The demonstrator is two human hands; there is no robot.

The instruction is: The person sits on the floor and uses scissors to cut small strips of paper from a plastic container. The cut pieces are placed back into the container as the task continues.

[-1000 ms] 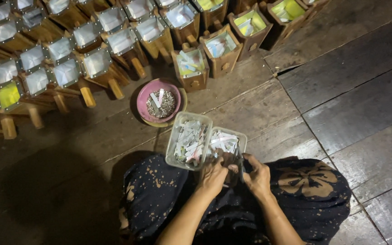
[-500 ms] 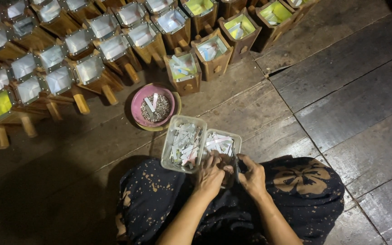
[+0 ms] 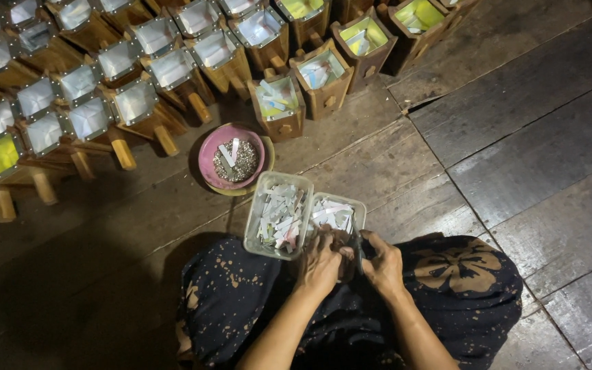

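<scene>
Left hand (image 3: 320,264) and right hand (image 3: 383,264), fingers curled narrow, meet over the lap; what they pinch cannot be told. Just beyond, two clear tubs (image 3: 275,216) of paper slips on the floor (image 3: 515,157), then a pink bowl (image 3: 231,159), then wooden boxes (image 3: 320,79).

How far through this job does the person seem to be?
Done: two clear tubs hold many cut paper strips, and rows of wooden boxes already have paper inside. In hand: the left hand and right hand work together beside the smaller tub. How much remains can't be judged.
</scene>
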